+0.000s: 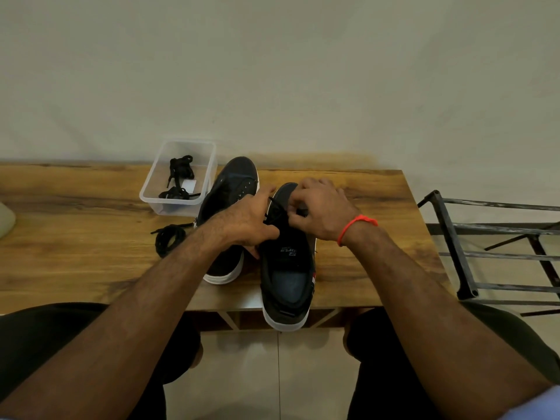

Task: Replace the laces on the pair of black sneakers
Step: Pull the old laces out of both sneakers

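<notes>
Two black sneakers with white soles stand on the wooden table. The right sneaker (286,280) points away from me, its heel over the table's near edge. My left hand (247,221) grips this shoe's left side near the eyelets. My right hand (321,212) pinches a black lace (274,207) over the shoe's eyelet rows. The left sneaker (233,186) lies behind my left forearm and shows bare eyelets with no lace. A loose black lace (168,237) sits coiled on the table to its left.
A clear plastic box (151,189) at the back left of the table (75,253) holds bundled black laces (180,177). A dark metal rack (497,253) stands to the right of the table. A wall rises right behind it. My knees are under the near edge.
</notes>
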The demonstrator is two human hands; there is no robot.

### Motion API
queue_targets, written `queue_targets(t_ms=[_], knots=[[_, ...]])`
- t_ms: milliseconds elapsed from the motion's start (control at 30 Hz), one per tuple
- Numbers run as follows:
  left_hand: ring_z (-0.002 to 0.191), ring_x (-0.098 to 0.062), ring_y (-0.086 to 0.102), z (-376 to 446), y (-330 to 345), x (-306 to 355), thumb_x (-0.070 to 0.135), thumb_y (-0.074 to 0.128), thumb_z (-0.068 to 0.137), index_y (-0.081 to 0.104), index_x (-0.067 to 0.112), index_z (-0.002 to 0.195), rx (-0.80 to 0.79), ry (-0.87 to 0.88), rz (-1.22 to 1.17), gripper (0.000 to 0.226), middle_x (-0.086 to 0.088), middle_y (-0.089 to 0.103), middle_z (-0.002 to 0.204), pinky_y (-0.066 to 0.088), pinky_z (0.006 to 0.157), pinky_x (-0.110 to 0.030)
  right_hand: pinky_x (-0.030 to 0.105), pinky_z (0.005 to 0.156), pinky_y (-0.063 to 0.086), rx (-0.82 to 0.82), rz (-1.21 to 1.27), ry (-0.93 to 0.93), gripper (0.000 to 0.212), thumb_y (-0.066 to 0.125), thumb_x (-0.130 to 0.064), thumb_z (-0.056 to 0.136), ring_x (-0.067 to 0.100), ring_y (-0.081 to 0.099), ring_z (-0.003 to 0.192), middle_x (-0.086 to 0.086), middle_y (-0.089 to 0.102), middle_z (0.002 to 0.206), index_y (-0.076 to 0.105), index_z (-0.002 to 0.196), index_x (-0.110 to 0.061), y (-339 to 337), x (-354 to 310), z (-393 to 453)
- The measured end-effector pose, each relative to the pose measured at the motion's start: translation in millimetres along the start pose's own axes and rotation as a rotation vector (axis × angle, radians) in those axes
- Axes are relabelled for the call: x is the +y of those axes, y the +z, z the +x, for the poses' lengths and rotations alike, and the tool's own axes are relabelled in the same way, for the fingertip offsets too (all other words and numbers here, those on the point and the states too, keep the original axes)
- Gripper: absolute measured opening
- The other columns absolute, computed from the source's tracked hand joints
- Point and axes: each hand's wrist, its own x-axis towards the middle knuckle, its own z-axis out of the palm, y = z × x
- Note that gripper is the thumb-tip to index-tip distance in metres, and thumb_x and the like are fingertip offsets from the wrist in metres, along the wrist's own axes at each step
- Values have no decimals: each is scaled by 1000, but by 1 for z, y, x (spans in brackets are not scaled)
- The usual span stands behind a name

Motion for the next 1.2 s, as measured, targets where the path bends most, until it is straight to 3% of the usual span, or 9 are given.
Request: queue_targets(t_ms=[167,367,500,600,667,800,967,1100,1200], knots=[[84,-23,71,0,0,1,3,67,92,17,30,157,-1,6,18,86,-11,44,146,64,61,-34,53,107,33,-129,-118,4,33,63,-49,91,26,31,129,-1,43,134,65,117,-29,9,-6,-3],[91,-27,72,2,-1,0,2,68,91,15,31,158,-12,-15,28,90,-12,46,144,65,67,-41,48,100,37,-75,-65,31,18,61,-46,91,23,37,120,-4,49,122,67,98,-30,3,-4,-1],[94,-28,70,2,-1,1,0,67,91,15,30,159,-20,-18,17,91,-11,45,145,64,70,-43,44,80,55,145,85,336,23,59,-46,78,25,56,94,-1,59,89,59,72,-24,-19,22,3],[93,-27,70,2,-1,0,-1,67,91,14,29,160,-14,-2,14,91,-9,45,145,65,67,-42,49,93,50,131,1,477,25,59,-43,86,30,51,109,7,58,111,60,97,-21,-21,43,1],[93,-27,70,2,-1,0,-1,67,91,15,28,160,-18,2,9,90,-9,45,144,65,67,-41,47,104,42,70,47,364,29,64,-39,88,30,40,123,7,48,128,57,113,-26,-18,40,-1],[90,-25,71,4,-1,-1,2,68,91,16,29,159,-20,5,20,89,-9,48,142,64,63,-35,47,108,31,-40,21,25,26,69,-45,88,27,30,131,0,42,135,63,111,-34,-10,12,0],[89,-26,72,6,-2,-3,3,68,91,18,31,158,-25,6,28,88,-9,50,139,65,65,-39,50,105,31,-86,-108,-28,23,61,-47,93,27,30,131,-2,44,137,67,109,-31,9,-3,0],[90,-26,70,5,-1,-3,0,68,91,15,32,159,-20,19,20,92,-9,45,145,64,64,-37,45,86,53,226,142,242,18,64,-37,85,24,56,100,1,60,102,57,73,-26,-16,18,3],[85,-24,69,6,-1,-5,-1,67,91,16,31,160,-18,24,35,91,-10,40,150,64,61,-35,48,82,56,353,168,516,18,61,-33,89,26,60,91,8,62,95,60,86,-15,-35,44,-1]])
